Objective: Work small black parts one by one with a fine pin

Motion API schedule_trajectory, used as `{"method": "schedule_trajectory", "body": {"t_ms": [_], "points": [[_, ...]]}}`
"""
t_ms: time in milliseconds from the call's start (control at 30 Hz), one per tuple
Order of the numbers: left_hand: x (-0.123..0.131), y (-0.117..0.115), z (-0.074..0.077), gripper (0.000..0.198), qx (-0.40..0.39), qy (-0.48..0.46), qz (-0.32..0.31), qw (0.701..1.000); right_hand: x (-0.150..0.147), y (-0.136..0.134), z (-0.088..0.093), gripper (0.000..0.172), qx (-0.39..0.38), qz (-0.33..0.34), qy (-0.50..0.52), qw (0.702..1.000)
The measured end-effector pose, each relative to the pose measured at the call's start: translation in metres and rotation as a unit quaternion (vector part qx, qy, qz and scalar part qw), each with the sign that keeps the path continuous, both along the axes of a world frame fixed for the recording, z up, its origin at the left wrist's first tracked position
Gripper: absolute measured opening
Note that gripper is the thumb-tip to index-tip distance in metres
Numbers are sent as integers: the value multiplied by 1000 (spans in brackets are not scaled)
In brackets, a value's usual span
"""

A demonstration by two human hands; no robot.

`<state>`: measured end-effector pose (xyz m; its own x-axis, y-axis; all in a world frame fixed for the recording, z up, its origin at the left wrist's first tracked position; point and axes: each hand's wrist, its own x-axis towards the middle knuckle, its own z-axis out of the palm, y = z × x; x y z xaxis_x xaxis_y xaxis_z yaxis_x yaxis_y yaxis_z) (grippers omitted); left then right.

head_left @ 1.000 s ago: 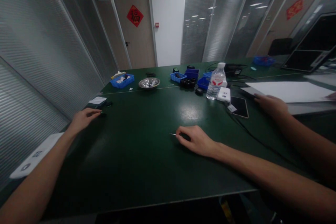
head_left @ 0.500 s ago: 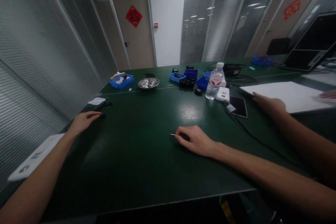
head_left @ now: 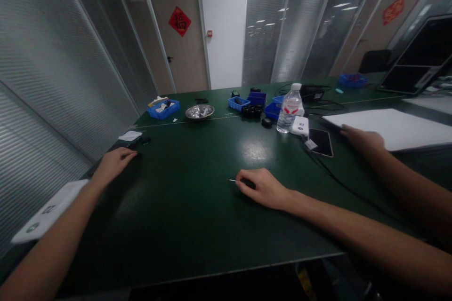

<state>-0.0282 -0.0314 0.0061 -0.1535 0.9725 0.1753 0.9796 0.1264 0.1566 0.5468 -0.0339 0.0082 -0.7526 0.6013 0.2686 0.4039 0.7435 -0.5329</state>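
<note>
My left hand [head_left: 115, 164] is at the left side of the green table, thumb and fingertips pinched together. Something small and dark [head_left: 139, 155] shows at those fingertips, too dim to name. Just beyond lie small black parts [head_left: 145, 140] and a white paper [head_left: 130, 136]. My right hand [head_left: 263, 188] rests on the table near the middle, closed around a thin tool [head_left: 231, 180]. Its slim, bright metal end points left out of the fingers; the rest is mostly hidden in the palm, so its exact kind is unclear.
A metal bowl [head_left: 199, 112] and a blue tray [head_left: 164, 109] stand at the back left. Towards the right are a water bottle [head_left: 289, 109], a white box [head_left: 300, 126], a phone [head_left: 321, 143] and a cable. Another person's hand [head_left: 363, 138] touches a white board [head_left: 391, 127].
The fingers of my left hand, stretched out before, have curled and drawn together at nearly the same spot. My right hand and its tool have stayed put. The other person's second hand has left view.
</note>
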Motion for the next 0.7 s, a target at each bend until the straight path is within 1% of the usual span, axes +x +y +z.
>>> {"method": "schedule_trajectory", "body": {"t_ms": [67, 167, 400, 567, 700], "points": [[0, 1, -1, 49, -1, 19, -22, 1000, 0, 0, 0, 23, -3, 1, -2, 1000], [0, 3, -2, 49, -5, 41, -33, 999, 0, 0, 2, 24, -7, -1, -5, 1000], [6, -2, 2, 50, -15, 67, -15, 998, 1, -1, 5, 23, -14, 5, -3, 1000], [12, -5, 6, 50, -57, 93, -13, 994, 1, -1, 5, 23, -12, 6, -9, 1000], [16, -5, 7, 55, -92, 100, -9, 991, 1, -1, 5, 23, -17, 15, -10, 1000]]}}
